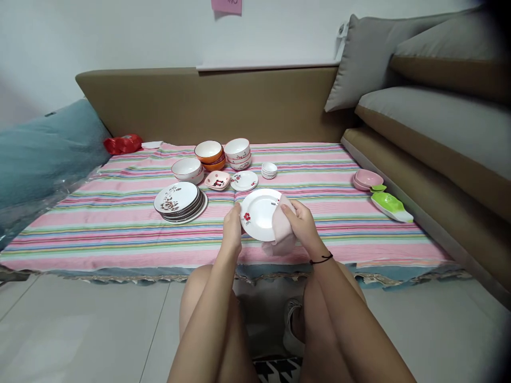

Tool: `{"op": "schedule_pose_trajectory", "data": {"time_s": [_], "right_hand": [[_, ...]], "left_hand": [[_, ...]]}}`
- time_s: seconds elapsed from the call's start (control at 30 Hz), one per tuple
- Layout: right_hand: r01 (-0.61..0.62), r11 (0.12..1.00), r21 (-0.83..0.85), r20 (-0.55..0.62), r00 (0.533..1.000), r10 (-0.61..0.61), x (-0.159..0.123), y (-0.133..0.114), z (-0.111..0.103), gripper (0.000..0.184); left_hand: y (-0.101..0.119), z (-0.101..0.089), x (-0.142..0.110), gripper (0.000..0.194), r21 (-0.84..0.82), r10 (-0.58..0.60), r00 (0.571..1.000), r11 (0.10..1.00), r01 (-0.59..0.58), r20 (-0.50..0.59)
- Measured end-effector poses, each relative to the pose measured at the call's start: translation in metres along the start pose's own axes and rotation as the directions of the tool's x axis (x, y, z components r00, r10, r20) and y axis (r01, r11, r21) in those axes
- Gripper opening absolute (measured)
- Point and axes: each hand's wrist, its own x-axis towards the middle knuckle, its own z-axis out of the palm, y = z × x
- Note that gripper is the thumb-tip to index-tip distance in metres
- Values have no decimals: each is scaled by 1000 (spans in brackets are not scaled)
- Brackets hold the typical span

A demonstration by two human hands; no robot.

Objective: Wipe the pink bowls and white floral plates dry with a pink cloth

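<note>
On the striped sheet (120, 223) stands one plate stack (175, 198), its lower plates too overlapped to count. Above the sheet, one flowered plate (259, 213) is pinched at one rim by the left hand (232, 226), fingers partly hidden; the right hand (304, 226) pinches one pink cloth (282, 226) against the opposite rim.
</note>
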Motion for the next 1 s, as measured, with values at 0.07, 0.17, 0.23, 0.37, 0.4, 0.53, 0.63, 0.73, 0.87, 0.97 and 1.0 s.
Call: {"op": "schedule_pose_trajectory", "data": {"time_s": [0.07,0.17,0.23,0.37,0.4,0.53,0.63,0.73,0.87,0.97,1.0], "right_hand": [[24,1000,13,28,999,-24,2,0,-4,30],[25,999,29,74,997,-27,3,-1,-7,31],[2,999,46,136,991,-9,3,-3,-9,31],[-42,996,75,283,959,19,3,-7,-12,32],[-46,996,79,313,949,19,3,-8,-12,33],[-69,993,93,330,943,35,4,-9,-9,32],[-74,993,92,234,971,51,4,-6,-1,32],[-69,992,102,127,990,56,1,-2,13,35],[-96,987,126,46,995,91,-7,2,31,35],[-61,996,71,3,998,61,-10,1,35,33],[-42,998,55,-18,999,43,-9,1,34,32]], "left_hand": [[0,-3,2,32,50,-26,999,998,23,44],[2,-8,2,34,141,49,996,988,-60,77],[6,-11,1,35,225,150,986,960,-164,80],[17,-18,-5,31,386,278,916,841,-378,291],[19,-20,-7,32,405,247,896,825,-394,369],[21,-24,-10,38,399,116,877,857,-326,466],[15,-22,-7,38,368,259,903,847,-383,344],[4,-16,-1,38,321,395,908,850,-418,137],[-10,-8,5,38,205,394,907,909,-362,-146],[-14,-4,6,39,216,390,904,911,-352,-173],[-13,-4,5,38,241,398,906,902,-357,-147]]}}
